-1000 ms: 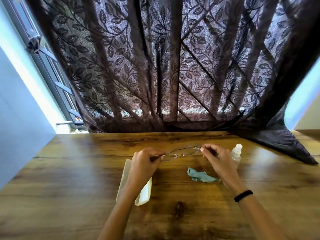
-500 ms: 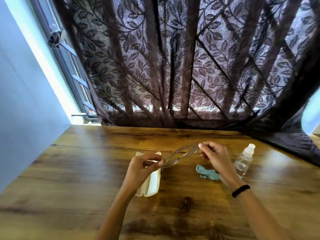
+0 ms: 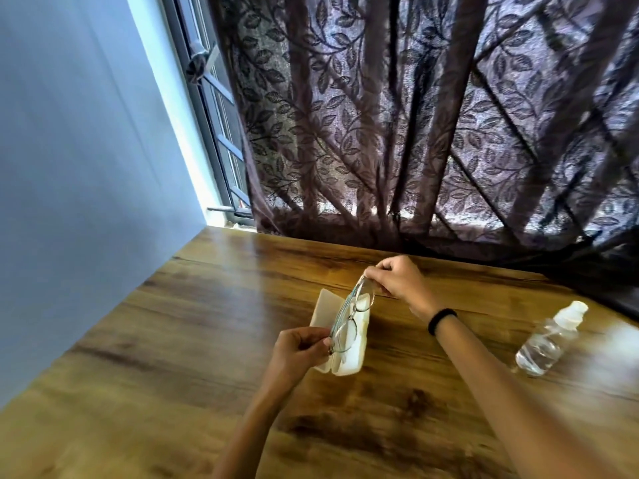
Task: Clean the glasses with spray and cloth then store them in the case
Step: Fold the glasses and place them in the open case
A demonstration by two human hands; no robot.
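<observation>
At frame centre, both hands pinch the glasses (image 3: 349, 314) over the open case (image 3: 349, 359). Left hand (image 3: 297, 350) grips the near end, right hand (image 3: 397, 281) the far. Lower right stands a bottle (image 3: 546, 340).

The brown wooden table (image 3: 193, 340) had a smooth, glossy finish, with dark grain streaks that caught the light. The cream oblong glasses case (image 3: 351, 363) looked like smooth, matt plastic. The thin wire-framed glasses (image 3: 345, 335) showed a fine, shiny metal rim around clear lenses. The clear plastic spray bottle (image 3: 539, 347) was glossy, its white cap duller. The dark brown leaf-patterned curtain (image 3: 415, 133) was thin, half-sheer cloth. The pale blue wall (image 3: 69, 167) was matt.
</observation>
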